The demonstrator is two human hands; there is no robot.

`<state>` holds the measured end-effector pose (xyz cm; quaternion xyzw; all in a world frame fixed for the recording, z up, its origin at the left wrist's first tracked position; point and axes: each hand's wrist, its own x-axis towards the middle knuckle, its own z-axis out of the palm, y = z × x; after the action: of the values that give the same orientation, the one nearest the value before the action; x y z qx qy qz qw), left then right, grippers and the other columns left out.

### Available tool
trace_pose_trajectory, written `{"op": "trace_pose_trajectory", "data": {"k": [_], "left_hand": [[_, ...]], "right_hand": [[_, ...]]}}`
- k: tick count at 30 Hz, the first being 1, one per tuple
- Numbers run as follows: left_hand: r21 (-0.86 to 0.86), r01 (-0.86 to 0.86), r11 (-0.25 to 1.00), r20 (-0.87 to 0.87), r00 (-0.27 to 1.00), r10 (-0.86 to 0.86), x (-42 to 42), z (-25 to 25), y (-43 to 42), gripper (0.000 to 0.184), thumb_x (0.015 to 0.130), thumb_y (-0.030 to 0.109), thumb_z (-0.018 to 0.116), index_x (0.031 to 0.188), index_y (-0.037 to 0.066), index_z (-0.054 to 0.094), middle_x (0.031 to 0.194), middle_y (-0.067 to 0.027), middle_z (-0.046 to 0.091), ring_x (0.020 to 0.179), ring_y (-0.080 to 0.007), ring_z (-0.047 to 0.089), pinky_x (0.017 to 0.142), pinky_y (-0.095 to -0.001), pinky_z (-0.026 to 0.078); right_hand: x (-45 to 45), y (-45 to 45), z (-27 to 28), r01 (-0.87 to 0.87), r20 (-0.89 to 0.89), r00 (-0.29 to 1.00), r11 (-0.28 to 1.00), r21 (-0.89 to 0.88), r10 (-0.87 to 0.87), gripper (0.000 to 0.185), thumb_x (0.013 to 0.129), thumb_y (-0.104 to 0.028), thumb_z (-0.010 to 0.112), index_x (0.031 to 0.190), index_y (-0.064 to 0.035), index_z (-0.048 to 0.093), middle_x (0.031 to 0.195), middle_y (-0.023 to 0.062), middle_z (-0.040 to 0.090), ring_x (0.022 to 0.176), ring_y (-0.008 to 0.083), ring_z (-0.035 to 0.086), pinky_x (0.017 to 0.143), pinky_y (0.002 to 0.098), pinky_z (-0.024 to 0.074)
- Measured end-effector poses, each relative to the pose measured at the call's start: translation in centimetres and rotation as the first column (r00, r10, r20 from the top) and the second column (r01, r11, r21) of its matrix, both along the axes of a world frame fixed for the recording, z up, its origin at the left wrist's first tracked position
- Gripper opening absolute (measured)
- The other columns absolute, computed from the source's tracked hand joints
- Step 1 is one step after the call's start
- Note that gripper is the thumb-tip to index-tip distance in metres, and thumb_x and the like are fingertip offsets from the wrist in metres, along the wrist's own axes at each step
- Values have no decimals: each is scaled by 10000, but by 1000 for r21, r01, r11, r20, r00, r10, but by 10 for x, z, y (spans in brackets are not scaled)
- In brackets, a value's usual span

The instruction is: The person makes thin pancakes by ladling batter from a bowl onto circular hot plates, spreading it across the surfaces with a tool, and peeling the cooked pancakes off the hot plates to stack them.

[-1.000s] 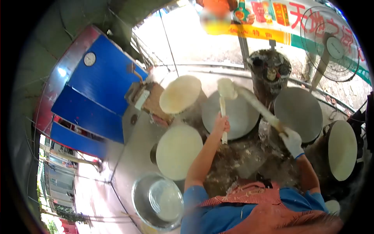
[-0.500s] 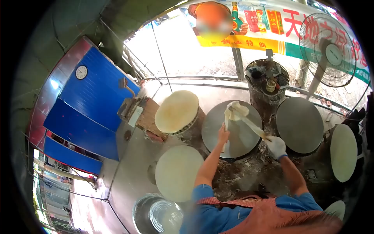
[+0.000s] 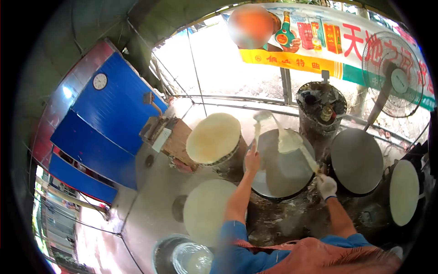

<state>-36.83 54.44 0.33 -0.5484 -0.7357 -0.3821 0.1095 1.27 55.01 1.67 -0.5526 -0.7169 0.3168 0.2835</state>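
Note:
My bare left hand (image 3: 252,160) is wrapped round the handle of a scraper (image 3: 258,125), raised at the left edge of a round griddle (image 3: 289,178). In my gloved right hand (image 3: 326,186) is the end of a long paddle (image 3: 308,157), which slants up and left over the griddle. Pale dough (image 3: 287,140) hangs on the paddle's far end, and a thin strand of it reaches up towards the scraper. The griddle's surface looks grey with a darker patch.
Pale round sheets lie at the left (image 3: 213,138), lower left (image 3: 207,210) and far right (image 3: 404,192). A second griddle (image 3: 357,160) is on the right. Behind stand a drum (image 3: 321,107) and a fan (image 3: 393,75). A metal basin (image 3: 166,255) is at the bottom.
The scraper and the paddle's far end, together over the griddle before, have moved apart. The dough now stretches between them. The whole view has also shifted.

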Motion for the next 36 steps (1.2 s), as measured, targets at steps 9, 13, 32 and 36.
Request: {"op": "trace_pose_trajectory", "data": {"k": [9, 13, 32, 36], "left_hand": [[-248, 208, 946, 743, 668, 47, 31, -37, -203, 583, 848, 20, 555, 1401, 54, 374, 1285, -166, 530, 1069, -196, 561, 869, -293, 437], [-280, 193, 940, 757, 647, 93, 74, -61, -295, 572, 837, 6, 556, 1386, 46, 399, 1286, -187, 530, 1113, -204, 547, 891, -303, 431], [-323, -3, 946, 668, 708, 230, 144, -25, -328, 543, 838, 43, 572, 1361, 34, 427, 1318, -170, 517, 1229, -243, 489, 1005, -310, 365], [-295, -40, 955, 749, 610, 257, 164, -9, -314, 576, 824, 14, 584, 1375, 72, 426, 1310, -155, 528, 1182, -195, 514, 965, -272, 385]], "right_hand": [[-43, 44, 4, -48, 91, 994, 995, -82, 55, 331, 824, -298, 566, 999, -37, 668, 917, 166, 674, 894, 316, 644, 795, 392, 488], [-76, -10, -31, 64, -356, 921, 961, -268, -160, 334, 792, -268, 615, 1022, -37, 687, 950, 188, 675, 922, 279, 648, 831, 343, 472], [-45, 56, -20, -174, -579, 792, 838, -517, -193, 225, 764, -166, 676, 898, 12, 713, 706, 79, 665, 552, 116, 578, 501, 268, 449], [-76, 42, -13, -361, -554, 832, 726, -585, -32, 190, 723, -154, 735, 830, 1, 709, 644, 59, 634, 479, 122, 525, 454, 267, 401]]}}
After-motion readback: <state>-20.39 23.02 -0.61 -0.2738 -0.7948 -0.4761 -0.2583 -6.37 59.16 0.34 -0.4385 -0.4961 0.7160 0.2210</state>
